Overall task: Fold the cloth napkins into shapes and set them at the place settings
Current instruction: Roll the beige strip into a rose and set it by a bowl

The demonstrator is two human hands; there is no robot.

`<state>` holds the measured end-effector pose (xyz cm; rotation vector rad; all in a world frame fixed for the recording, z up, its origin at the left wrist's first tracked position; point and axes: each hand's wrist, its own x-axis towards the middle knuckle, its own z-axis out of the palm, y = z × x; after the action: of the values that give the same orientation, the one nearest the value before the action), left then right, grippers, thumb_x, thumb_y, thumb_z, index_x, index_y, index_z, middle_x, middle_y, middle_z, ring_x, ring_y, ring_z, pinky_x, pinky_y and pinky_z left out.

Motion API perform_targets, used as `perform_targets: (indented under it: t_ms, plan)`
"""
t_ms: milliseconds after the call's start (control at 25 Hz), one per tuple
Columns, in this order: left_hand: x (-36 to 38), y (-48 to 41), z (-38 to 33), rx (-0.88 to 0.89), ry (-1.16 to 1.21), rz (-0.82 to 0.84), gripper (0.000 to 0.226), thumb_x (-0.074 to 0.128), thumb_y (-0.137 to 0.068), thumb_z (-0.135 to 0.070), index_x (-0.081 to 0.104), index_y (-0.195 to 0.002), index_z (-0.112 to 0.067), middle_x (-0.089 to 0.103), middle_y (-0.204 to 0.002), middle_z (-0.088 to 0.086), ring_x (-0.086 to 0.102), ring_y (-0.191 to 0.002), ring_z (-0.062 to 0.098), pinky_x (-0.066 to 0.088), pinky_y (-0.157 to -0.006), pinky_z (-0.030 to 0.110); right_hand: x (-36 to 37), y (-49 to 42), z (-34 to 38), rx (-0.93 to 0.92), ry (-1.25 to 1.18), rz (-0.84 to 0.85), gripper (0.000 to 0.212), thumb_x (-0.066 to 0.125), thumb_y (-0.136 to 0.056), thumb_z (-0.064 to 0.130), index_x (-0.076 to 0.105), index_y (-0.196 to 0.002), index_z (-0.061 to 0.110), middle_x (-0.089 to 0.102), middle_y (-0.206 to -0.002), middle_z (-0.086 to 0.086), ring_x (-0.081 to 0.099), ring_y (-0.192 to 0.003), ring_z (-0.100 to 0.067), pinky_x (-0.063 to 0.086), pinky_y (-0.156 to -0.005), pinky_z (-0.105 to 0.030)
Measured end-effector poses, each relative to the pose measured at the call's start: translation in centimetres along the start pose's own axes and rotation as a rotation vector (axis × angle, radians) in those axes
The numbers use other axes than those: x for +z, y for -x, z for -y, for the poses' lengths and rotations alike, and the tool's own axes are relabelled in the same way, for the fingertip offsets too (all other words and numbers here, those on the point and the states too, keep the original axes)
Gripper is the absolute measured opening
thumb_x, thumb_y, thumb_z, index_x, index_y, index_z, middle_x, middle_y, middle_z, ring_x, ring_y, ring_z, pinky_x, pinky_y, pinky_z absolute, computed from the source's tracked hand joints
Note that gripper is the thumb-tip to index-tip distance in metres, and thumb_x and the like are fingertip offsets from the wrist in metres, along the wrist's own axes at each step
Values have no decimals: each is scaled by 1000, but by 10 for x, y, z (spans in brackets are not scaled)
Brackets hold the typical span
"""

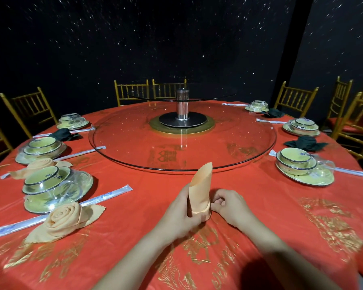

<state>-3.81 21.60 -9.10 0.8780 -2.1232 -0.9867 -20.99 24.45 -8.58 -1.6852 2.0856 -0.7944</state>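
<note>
At the near middle of the worktop (134,227), which carries a red cover with gold print, a peach napkin (201,189) stands upright as a cone with its scalloped tip uppermost. A rolled band of the same fabric circles the cone's base. Whether the base rests on the cover cannot be told.

The left grip (179,212) is closed round the lower left side of the cone, its fingers curled onto the fabric. The right grip (231,208) is at the band on the right side, its fingertips pinching the roll.

To the near left, a rose-folded napkin (65,218) lies flat, touching a sleeved chopstick pair (105,197) and just beside a film-wrapped bowl set (50,183). A second rose napkin (40,164) lies farther left, between two bowl sets.

Black napkins lie at three other settings: one at the far left (63,133) and two on the right (306,143) (274,113).

A glass turntable (182,147) occupies the centre of the worktop. Gold chairs (296,97) ring the far side.
</note>
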Motion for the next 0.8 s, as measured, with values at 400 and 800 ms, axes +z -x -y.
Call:
perform_targets:
  t_ms: [400,800]
  plan:
    - [-5,-10,10,-101,-45,7,112,69,-54,-51,15,-147,-22,47,-126,-20,48,-117,2,37,-97,12,8,8,5,-30,-39,-93,29,57,-75,13,40,-57,27,50,-47,14,37,-48,-9,37,-58,-29]
    - [-15,-1,-1,-75,45,-126,106,78,-61,-40,16,-145,-27,45,-134,-11,45,-118,-2,32,-92,2,-45,18,44,-95,-309,-306,6,61,-83,24,56,-81,24,51,-59,10,46,-53,-4,35,-58,-22]
